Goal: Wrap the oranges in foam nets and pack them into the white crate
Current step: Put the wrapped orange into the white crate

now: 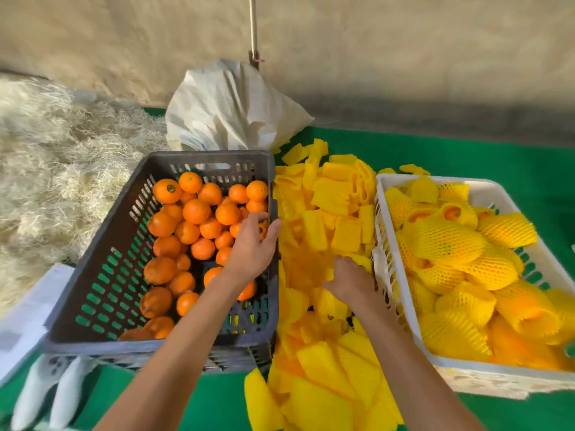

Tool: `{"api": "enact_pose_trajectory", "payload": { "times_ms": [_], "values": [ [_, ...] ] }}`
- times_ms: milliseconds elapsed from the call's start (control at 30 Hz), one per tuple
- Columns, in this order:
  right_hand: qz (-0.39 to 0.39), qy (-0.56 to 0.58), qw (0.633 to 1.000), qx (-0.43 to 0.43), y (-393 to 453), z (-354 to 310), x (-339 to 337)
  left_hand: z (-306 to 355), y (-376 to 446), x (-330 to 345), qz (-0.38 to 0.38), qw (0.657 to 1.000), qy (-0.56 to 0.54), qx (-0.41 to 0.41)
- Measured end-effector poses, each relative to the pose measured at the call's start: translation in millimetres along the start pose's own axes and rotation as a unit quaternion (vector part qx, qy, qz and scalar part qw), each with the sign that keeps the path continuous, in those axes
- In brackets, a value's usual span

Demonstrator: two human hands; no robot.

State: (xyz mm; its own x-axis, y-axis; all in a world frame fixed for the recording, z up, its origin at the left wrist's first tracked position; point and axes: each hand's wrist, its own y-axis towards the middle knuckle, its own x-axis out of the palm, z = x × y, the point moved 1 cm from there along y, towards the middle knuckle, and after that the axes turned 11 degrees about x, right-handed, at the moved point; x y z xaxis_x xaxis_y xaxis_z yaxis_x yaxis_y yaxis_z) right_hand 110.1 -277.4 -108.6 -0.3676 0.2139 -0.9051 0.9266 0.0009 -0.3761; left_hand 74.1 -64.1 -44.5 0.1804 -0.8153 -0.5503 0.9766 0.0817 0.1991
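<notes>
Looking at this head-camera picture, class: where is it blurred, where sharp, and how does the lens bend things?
Head view: the straw at the left edge smears into streaks, and the right hand over the nets is soft; the oranges in the grey crate are sharp; the wide lens bows the white crate rim; light is even, no glare.

The grey crate (199,160) has slotted walls through which the green surface (466,150) shows; it holds bright orange oranges (196,211), one bearing a small dark sticker. Right of the grey crate lies a pile of yellow foam nets (336,194) with a fine diamond mesh pattern. Further right, the white crate (385,253) contains wrapped oranges (445,241), orange showing through yellow mesh. Behind the grey crate stands an off-white sack (230,107); to its left lies pale straw-coloured shredded fibre (62,157).
</notes>
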Motion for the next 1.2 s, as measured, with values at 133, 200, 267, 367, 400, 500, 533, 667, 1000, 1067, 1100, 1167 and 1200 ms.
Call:
{"api": "enact_pose_trajectory", "payload": {
  "times_ms": [133,200,267,367,400,500,533,667,1000,1067,1100,1167,1200],
  "values": [
    [-0.001,-0.082,0.997,-0.013,5.7,-4.1,22.6,-20.0,-12.0,-11.1,-0.034,0.998,-0.030,-0.035],
    [0.031,-0.124,0.992,-0.016,5.0,-7.3,21.5,-23.3,-11.7,-14.4,-0.058,0.997,-0.026,-0.044],
    [0.080,-0.131,0.988,-0.022,6.5,-10.0,14.3,-25.2,-8.4,-20.8,-0.061,0.997,-0.019,-0.039],
    [0.113,-0.008,0.992,-0.053,3.2,-16.1,-7.9,-43.2,1.8,-39.2,-0.070,0.994,0.038,-0.077],
    [0.109,0.050,0.991,-0.061,-0.2,-21.0,-16.3,-50.7,5.9,-45.9,-0.100,0.987,0.075,-0.099],
    [0.148,0.157,0.973,-0.086,-13.7,-40.9,-40.1,-72.7,17.1,-51.9,-0.244,0.948,0.141,-0.149],
    [0.164,0.182,0.965,-0.093,-17.7,-46.8,-45.0,-75.7,18.8,-49.8,-0.282,0.936,0.143,-0.158],
    [0.128,0.318,0.934,-0.097,-29.3,-56.4,-50.5,-98.5,15.1,-26.1,-0.340,0.910,0.124,-0.203],
    [-0.158,0.627,0.761,0.060,-22.0,-36.2,-19.7,-120.2,16.9,3.0,-0.401,0.842,0.297,-0.206],
    [-0.169,0.627,0.758,0.062,-24.1,-32.5,-15.0,-119.0,21.3,-5.7,-0.373,0.856,0.294,-0.202],
    [-0.154,0.606,0.778,0.060,-26.8,-32.5,-13.8,-115.8,24.5,-11.1,-0.338,0.878,0.285,-0.185],
    [-0.092,0.567,0.817,0.052,-31.4,-33.8,-13.7,-109.0,31.0,-24.0,-0.224,0.933,0.230,-0.162],
    [-0.061,0.565,0.821,0.047,-31.8,-33.4,-12.7,-102.2,33.0,-31.4,-0.155,0.957,0.182,-0.164]
  ]
}}
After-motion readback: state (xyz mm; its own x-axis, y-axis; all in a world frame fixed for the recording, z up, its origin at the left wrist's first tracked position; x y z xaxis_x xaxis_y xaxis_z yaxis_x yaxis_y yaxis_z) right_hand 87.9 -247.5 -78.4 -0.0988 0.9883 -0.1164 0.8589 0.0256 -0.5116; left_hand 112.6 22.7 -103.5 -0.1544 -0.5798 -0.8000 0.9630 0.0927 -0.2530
